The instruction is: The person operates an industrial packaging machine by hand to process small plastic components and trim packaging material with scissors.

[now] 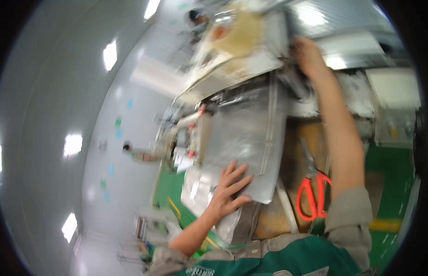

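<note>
My left hand point(230, 191) lies with spread fingers on the near end of a grey, shiny plastic sheet point(244, 133). The sheet stretches away from me to a cream-coloured machine point(227, 76), and its far end goes in under the machine's edge. My right hand point(309, 57) reaches far forward to the machine's right side, beside a dark part. It is blurred, and I cannot make out what its fingers touch. Scissors with orange handles point(315, 193) lie on the brown worktop below my right forearm. Crumpled clear plastic point(195, 188) sits left of my left hand.
A white bar point(287, 207) lies left of the scissors. Yellowish material point(241, 34) rests on top of the machine. A control panel with red buttons point(188, 140) stands to the left. Farther off, another person point(145, 155) stands on the left. Green floor point(389, 177) shows at the right.
</note>
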Motion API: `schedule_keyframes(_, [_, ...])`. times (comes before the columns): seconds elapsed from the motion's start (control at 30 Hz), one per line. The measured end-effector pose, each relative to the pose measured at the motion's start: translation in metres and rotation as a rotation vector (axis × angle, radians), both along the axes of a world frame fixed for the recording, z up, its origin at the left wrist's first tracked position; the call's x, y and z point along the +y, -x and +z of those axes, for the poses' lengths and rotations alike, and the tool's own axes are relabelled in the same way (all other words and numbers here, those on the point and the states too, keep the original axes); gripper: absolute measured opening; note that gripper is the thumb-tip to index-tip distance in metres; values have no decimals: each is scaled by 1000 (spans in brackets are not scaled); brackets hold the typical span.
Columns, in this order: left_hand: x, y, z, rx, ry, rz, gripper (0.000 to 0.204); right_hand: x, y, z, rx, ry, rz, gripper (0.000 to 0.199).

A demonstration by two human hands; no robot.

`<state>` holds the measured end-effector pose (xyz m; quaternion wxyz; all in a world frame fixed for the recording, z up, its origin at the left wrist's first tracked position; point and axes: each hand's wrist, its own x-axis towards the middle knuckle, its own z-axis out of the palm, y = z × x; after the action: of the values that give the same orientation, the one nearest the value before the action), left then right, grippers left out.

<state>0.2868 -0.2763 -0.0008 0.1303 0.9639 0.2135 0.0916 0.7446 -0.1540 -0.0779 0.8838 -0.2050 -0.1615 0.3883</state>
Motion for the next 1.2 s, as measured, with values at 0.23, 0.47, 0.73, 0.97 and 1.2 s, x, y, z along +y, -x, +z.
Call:
schedule_keyframes(0.23, [-6, -14, -6, -41, 35, -65, 58, -65, 23, 43, 261, -52, -201, 44])
schedule_keyframes(0.47, [3, -6, -9, -61, 35, -90, 59, -63, 31, 42, 241, -54, -84, 62])
schedule_keyframes(0.73, [6, -14, -6, -53, -4, -139, 59, -64, 27, 42, 224, -92, -58, 56])
schedule_keyframes(0.97, [21, -24, 1, 28, 41, -225, 61, -57, 18, 35, 176, -93, -55, 64])
schedule_keyframes(1.2, [12, 7, 7, 48, 7, -69, 64, -43, -4, 11, 150, -141, 55, 69])
